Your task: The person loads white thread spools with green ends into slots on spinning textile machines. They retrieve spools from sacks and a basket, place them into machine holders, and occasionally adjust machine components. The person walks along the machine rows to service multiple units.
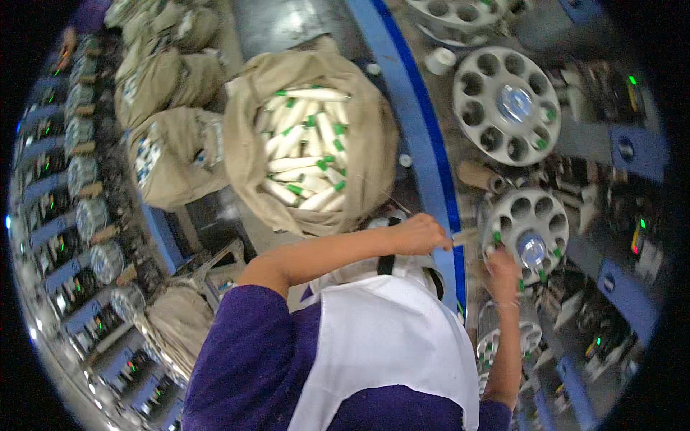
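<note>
Where the left hand [418,235] is stretched across the front of the body, its fingers appear closed around the near end of a slim pale bobbin [465,237]. That piece sticks out from the fingertips toward the right, its long axis running roughly crosswise and its far end tipped slightly upward. It lies above and left of the right hand [503,271] and just short of the lower rotary magazine [530,224], whose round pockets ring a clear central hub [532,249].

Of the two, the right hand is nearer the magazine, at its lower left edge, with its forearm rising from below. Its fingers are blurred, so I cannot tell whether they grasp anything or are merely bent. A green tip [497,235] shows just above them, at the magazine's left side.

Between the body and the machine runs a blue rail [430,133]; the pale bobbin is at its right edge. Farther up stands another rotary magazine [494,99]. Well apart, up and left of the left hand, an open cloth sack [244,154] holds cream bobbins [296,164] with green ends, lying at mixed angles.
</note>
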{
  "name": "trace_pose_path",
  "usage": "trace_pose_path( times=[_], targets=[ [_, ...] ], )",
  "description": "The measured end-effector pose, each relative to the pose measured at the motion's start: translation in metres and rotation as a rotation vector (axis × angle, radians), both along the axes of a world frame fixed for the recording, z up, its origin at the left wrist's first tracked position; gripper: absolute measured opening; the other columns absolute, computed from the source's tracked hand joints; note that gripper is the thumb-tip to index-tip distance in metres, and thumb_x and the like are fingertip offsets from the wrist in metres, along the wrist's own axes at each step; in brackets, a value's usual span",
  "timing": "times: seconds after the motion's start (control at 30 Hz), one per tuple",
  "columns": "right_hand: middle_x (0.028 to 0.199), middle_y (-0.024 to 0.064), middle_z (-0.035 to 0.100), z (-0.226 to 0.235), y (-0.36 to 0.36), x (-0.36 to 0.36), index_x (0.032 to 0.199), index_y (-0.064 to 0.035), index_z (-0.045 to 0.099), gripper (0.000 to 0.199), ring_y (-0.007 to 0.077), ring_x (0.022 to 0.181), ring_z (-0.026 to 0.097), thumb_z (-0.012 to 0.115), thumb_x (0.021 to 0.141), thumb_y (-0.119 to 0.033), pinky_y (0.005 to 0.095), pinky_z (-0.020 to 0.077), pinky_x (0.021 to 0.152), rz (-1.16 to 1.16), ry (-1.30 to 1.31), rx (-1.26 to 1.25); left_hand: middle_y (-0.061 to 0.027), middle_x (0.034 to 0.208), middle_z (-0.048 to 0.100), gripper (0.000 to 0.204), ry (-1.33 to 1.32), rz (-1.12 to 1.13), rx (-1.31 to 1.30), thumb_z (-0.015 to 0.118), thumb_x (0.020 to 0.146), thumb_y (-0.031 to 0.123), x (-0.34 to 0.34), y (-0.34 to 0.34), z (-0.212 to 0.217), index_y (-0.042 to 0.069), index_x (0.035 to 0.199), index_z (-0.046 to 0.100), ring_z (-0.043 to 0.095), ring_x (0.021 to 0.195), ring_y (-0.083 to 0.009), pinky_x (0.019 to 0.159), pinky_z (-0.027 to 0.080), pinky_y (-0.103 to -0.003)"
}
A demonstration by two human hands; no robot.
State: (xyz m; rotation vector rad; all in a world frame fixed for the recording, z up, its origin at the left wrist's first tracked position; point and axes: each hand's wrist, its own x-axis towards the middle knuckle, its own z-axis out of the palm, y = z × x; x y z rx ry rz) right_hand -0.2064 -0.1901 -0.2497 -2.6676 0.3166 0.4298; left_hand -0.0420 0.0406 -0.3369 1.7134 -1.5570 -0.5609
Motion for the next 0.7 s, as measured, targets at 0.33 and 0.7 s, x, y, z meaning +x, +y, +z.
trace_pose_path(
  times=[0.33,0.7],
  targets=[
    [0.119,0.0126,0.055,0.064,0.073,0.158,0.107,-0.0054,0.06,0.032,0.0272,0.111,0.051,0.054,0.076,0.0,0.0346,0.0393,0.098,-0.038,-0.247,0.398,-0.008,0.101,0.054,0.016,-0.497,0.058,-0.263,0.061,0.078,0.016,0.005,-0.032,-0.01,0.015,0.093,0.063,0.051,0.102,-0.0258,0.097,0.032,-0.06],
    [0.094,0.0108,0.053,0.033,0.249,0.249,0.105,-0.0032,0.048,0.03,0.0202,0.087,0.053,0.057,0.092,-0.028,0.0323,0.0432,0.079,0.495,0.569,1.058,-0.0097,0.096,0.057,0.015,-0.169,-0.156,-0.077,0.059,0.08,0.018,-0.087,-0.025,-0.048,0.009,0.093,0.06,0.056,0.092,-0.0269,0.085,0.042,-0.047]
  ],
)
